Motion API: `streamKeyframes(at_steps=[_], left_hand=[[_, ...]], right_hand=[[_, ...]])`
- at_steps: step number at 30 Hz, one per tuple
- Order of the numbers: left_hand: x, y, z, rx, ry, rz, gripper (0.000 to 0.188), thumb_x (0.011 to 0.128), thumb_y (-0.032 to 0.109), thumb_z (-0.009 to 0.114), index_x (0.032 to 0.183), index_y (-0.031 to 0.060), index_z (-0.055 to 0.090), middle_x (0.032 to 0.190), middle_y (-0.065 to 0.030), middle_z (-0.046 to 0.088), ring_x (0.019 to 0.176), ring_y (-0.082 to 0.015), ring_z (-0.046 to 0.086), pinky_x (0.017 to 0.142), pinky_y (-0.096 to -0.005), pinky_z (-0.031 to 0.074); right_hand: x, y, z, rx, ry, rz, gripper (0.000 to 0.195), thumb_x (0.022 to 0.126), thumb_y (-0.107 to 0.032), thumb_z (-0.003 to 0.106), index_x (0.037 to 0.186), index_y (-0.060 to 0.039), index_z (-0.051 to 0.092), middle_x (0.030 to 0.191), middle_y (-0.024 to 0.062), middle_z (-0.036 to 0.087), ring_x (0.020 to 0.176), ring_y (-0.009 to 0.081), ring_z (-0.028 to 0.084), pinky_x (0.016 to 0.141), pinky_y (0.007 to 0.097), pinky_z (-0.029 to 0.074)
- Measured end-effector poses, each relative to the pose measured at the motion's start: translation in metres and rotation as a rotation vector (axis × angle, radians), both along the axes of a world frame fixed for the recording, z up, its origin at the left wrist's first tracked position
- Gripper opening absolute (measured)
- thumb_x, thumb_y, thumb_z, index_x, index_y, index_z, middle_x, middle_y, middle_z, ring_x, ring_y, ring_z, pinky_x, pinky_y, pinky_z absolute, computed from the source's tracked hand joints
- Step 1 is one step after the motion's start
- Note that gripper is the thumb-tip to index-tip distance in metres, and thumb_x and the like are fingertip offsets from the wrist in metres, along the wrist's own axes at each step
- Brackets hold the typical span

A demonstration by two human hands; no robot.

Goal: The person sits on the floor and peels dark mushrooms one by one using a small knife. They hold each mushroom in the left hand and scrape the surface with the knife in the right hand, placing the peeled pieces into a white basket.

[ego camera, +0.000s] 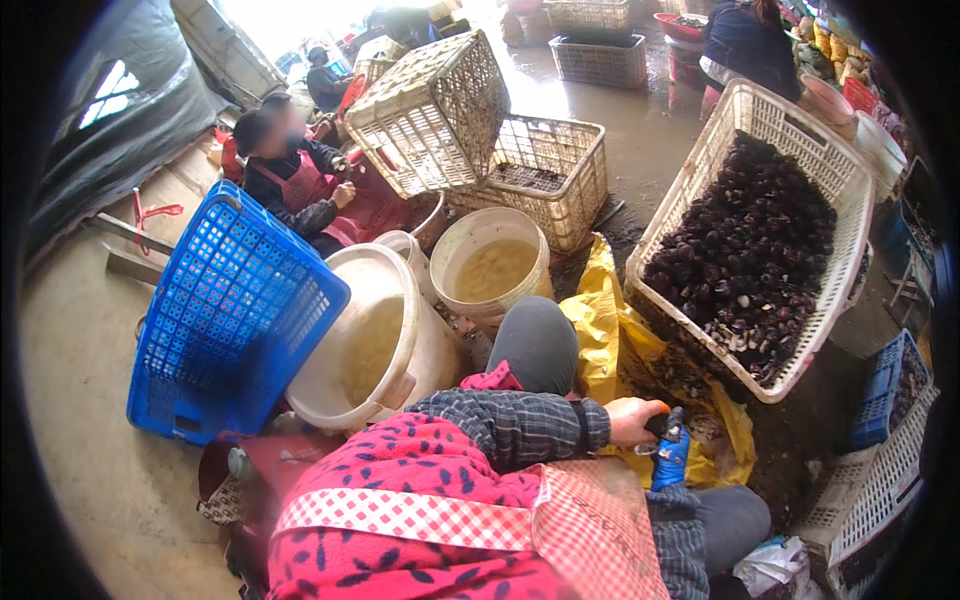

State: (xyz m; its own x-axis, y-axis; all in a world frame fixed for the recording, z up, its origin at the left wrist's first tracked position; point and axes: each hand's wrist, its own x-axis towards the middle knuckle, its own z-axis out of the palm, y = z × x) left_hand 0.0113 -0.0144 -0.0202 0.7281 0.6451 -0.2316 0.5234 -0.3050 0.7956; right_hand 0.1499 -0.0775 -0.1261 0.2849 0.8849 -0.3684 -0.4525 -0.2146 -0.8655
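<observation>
My left hand, with an orange cover on a fingertip, holds a small dark shellfish against my right hand. A blue glove with dark, dirty fingertips covers my right hand; whatever it grips is too small and hidden to make out. Something pale and shiny shows just below the fingers. Both hands meet over an open yellow sack, which has dark shell debris in and around it. Beyond the sack, a cream plastic crate holds a heap of dark shellfish.
A white bucket and a smaller bucket contain cloudy liquid. At left leans a blue crate. A tilted crate rests against another crate. A co-worker sits beyond the buckets. More crates stand at right.
</observation>
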Motion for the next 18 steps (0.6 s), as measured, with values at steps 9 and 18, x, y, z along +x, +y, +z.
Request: streamKeyframes(at_steps=[9,18], left_hand=[[-0.01,0.019,0.001,-0.472,-0.211,0.225,0.043,0.071,0.01,0.072,0.11,0.0057,0.054,0.095,-0.0052,0.059,0.088,-0.0145,0.056,0.078,-0.0276,0.048],[-0.008,0.011,0.001,-0.638,-0.258,0.253,0.038,0.078,-0.003,0.061,0.114,0.0079,0.053,0.085,0.0002,0.057,0.07,-0.0075,0.052,0.064,-0.0215,0.044]], right_hand=[[0.028,0.001,0.018,-0.217,-0.127,-0.01,0.032,0.088,-0.041,0.055,0.1,-0.0131,0.066,0.062,-0.0063,0.051,0.044,0.0072,0.038,0.038,0.0239,0.027],[0.007,-0.011,0.016,0.23,-0.588,0.174,0.032,0.077,0.003,0.058,0.107,-0.0062,0.055,0.097,0.0066,0.058,0.09,0.014,0.055,0.079,0.027,0.045]])
